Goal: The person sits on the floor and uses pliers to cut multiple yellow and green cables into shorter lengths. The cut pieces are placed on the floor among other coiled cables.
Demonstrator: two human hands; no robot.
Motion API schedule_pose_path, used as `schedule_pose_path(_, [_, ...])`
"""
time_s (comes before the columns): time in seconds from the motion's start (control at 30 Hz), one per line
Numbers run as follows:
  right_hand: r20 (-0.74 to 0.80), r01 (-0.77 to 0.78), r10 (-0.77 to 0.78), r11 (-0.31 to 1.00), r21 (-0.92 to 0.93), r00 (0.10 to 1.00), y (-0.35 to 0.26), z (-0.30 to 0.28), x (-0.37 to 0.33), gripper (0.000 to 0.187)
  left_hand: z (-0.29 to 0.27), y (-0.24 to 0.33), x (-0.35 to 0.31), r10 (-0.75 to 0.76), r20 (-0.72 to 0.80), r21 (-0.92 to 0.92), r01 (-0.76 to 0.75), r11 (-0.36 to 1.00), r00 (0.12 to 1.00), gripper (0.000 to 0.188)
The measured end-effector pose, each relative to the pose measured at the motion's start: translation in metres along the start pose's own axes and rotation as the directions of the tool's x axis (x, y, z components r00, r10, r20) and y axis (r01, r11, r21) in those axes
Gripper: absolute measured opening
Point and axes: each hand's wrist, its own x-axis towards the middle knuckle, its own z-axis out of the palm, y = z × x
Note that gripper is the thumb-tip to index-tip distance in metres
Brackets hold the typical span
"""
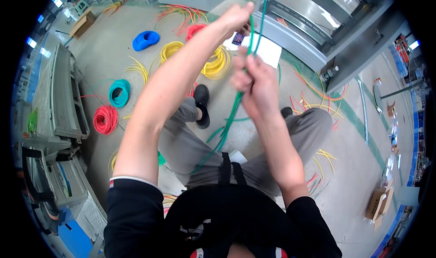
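Several green wires (231, 117) run as a loose bundle from between my thighs up to my hands. My left hand (237, 19) is stretched far forward, closed round a green wire near its upper part. Nearer to me, my right hand (258, 76) is closed on the green wires; its fingers are slightly blurred. Another green strand rises past both hands to the upper edge. Beyond the hands a white sheet (269, 50) lies on the floor, with a small dark item (237, 39) on it, partly covered by my left hand.
A grey metal cabinet frame (299, 35) stands ahead on the right. Coils of blue (146, 40), yellow (217, 63), teal (119, 93) and red wire (105, 119) lie left. Cut wires (324, 106) are scattered right. A grey panel cart (61, 94) and cardboard boxes (379, 202) stand at the sides.
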Motion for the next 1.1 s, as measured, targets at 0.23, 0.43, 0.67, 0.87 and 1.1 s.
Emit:
schedule_pose_path(0.23, [-0.176, -0.016, 0.103, 0.9, 0.435, 0.979, -0.063, -0.155, 0.036, 0.026, 0.075, -0.078, -0.196, -0.156, 0.645, -0.466, 0.548, 0.694, 0.748, 0.041])
schedule_pose_path(0.43, [-0.593, -0.067, 0.155, 0.984, 0.167, 0.79, -0.021, -0.179, 0.041, 0.025, 0.091, -0.11, -0.226, -0.314, 0.409, 0.09, 0.304, 0.948, 0.857, 0.028])
schedule_pose_path(0.67, [-0.65, -0.124, 0.303, 0.944, 0.307, 0.697, 0.018, -0.264, 0.059, 0.018, 0.088, -0.124, -0.271, -0.5, 0.351, 0.128, 0.489, 0.863, 0.791, 0.026])
schedule_pose_path(0.87, [-0.357, -0.378, 0.367, 0.925, 0.041, 0.859, 0.03, -0.141, 0.005, 0.027, 0.071, -0.131, -0.232, -0.413, 0.135, -0.238, 0.434, 0.869, 0.901, 0.027])
schedule_pose_path(1.1, [-0.28, -0.398, 0.396, 0.916, 0.053, 0.874, 0.027, -0.14, 0.0, 0.033, 0.071, -0.124, -0.21, -0.446, 0.269, -0.176, 0.499, 0.849, 0.854, 0.029])
